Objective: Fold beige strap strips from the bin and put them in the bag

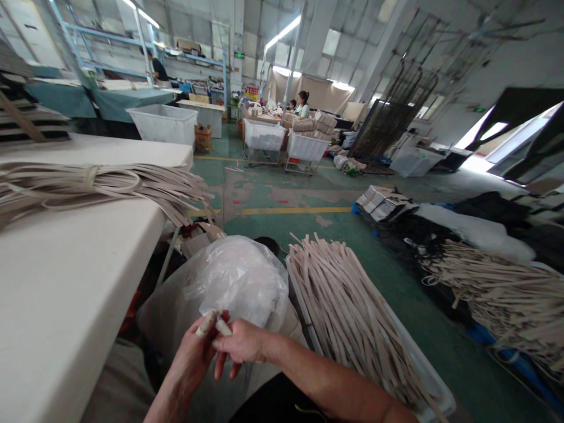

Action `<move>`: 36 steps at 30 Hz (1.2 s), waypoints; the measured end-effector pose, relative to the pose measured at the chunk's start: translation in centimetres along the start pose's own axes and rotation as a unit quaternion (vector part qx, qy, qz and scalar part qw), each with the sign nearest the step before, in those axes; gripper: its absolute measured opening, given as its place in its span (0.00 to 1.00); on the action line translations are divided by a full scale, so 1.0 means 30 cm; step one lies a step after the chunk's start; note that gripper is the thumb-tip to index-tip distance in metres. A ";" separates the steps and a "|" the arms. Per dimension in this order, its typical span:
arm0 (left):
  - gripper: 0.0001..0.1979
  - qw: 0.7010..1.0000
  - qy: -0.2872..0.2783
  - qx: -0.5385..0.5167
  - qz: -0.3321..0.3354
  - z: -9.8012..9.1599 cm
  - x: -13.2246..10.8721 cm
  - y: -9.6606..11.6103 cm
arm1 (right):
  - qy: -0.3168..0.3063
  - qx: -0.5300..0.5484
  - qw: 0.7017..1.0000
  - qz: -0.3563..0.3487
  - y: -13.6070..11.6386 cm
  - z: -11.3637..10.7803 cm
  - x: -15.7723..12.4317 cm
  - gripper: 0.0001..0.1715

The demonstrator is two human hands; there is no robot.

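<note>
Seemingly, the left-edge bundle (99, 181) is tied and the lower-right strips (346, 311) remain loose, while from afar I can't tell whether the left hand (195, 352) and right hand (247, 342), fingers curled together, grip anything.

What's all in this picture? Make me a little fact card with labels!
Left hand: close to the right hand
Finger wraps: whitish, on both hands
Held: too small to tell
In front of hands: clear plastic bag
Right: white bin full of beige strips
Left: white-topped table with bundled strips
Floor: green
</note>
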State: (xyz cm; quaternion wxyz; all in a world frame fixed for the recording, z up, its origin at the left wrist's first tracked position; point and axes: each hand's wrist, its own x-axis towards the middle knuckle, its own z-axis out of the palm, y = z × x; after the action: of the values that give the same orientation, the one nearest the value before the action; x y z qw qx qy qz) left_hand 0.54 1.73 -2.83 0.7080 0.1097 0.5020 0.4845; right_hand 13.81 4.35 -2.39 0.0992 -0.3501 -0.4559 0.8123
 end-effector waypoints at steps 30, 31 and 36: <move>0.27 0.986 0.017 -0.091 0.142 0.007 -0.012 0.048 | 0.091 -0.215 0.970 -0.068 -0.087 -0.036 -0.112 0.19; 0.27 0.989 -0.008 -0.074 0.131 0.012 -0.015 0.033 | 0.101 -0.226 0.966 -0.080 -0.095 -0.032 -0.107 0.20; 0.28 0.977 0.056 -0.126 0.161 -0.012 0.003 0.060 | 0.102 -0.284 0.949 -0.087 -0.128 -0.024 -0.122 0.14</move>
State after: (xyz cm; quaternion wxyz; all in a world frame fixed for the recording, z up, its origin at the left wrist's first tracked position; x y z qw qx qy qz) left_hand -0.79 2.59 -1.89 0.5995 0.0716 0.4516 0.6568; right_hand 16.36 5.24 2.22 0.1118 -0.4042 -0.6837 0.5972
